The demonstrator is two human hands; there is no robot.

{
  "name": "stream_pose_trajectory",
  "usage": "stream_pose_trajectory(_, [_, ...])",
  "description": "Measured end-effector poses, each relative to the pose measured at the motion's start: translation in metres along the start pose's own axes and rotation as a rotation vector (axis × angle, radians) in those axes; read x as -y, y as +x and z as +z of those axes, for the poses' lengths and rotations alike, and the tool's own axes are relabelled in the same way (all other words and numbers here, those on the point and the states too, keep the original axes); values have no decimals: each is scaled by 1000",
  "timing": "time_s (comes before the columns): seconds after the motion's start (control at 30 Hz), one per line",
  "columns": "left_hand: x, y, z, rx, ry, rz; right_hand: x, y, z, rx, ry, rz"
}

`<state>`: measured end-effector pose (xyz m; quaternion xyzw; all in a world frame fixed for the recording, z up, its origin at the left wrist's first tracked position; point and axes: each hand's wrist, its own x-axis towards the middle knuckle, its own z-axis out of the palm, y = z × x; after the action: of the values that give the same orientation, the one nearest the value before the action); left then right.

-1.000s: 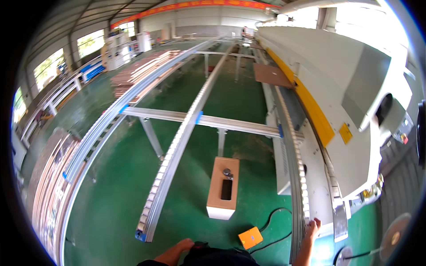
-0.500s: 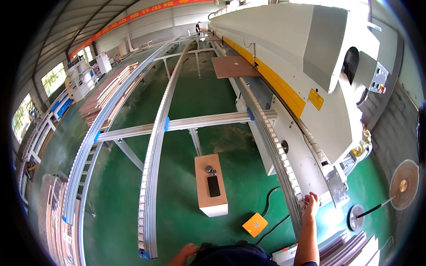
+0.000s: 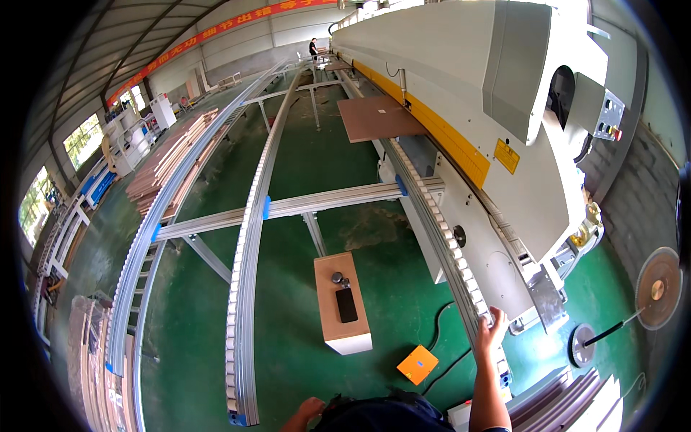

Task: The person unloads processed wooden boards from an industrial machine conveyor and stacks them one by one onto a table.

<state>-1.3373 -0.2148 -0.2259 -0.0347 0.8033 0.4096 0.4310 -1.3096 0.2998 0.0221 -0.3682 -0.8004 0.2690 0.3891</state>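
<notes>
Right Hand on the Roller Rail, Left Hand Idle

Presently the right hand [image 3: 491,327] rests on the near end of the roller rail [image 3: 432,209] that runs along the front of the long white and yellow machine [image 3: 461,86]. Its fingers lie over the top of the rail and curl around it, so the grip is closed on the rail; the thumb side is hidden, and how firmly it presses cannot be told. The arm reaches up from the lower edge of the view, probably to steady the person beside the machine.

The left hand [image 3: 311,410] sits low at the bottom edge, apart from any object. Its fingers look loosely curled; whether the grip is spread or pressed together cannot be told.

A brown board [image 3: 378,117] lies farther along the rail, flat against the machine side, placed so the rollers carry it.

On the green floor [image 3: 302,165], between the roller rail and a second roller track [image 3: 252,245], stands a small wooden box [image 3: 342,306] with a dark phone [image 3: 346,305] on top. An orange pedal [image 3: 417,364] with a black cable lies just beside the box, near the feet.
</notes>
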Motion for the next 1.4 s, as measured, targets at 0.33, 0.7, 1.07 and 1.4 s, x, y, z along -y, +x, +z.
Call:
stream_pose_trajectory(0.33, [63, 33, -7, -97, 855, 663, 35, -23, 50, 229, 321, 46])
stream_pose_trajectory(0.7, [67, -32, 9, -189, 528, 544, 59, 1, 130, 451, 637, 260])
stream_pose_trajectory(1.07, [-58, -103, 7, -88, 368, -112, 78, 42, 208, 637, 828, 572])
stream_pose_trajectory(1.4, [-66, -68, 13, -157, 228, -53, 58, 76, 248, 633, 1195, 965])
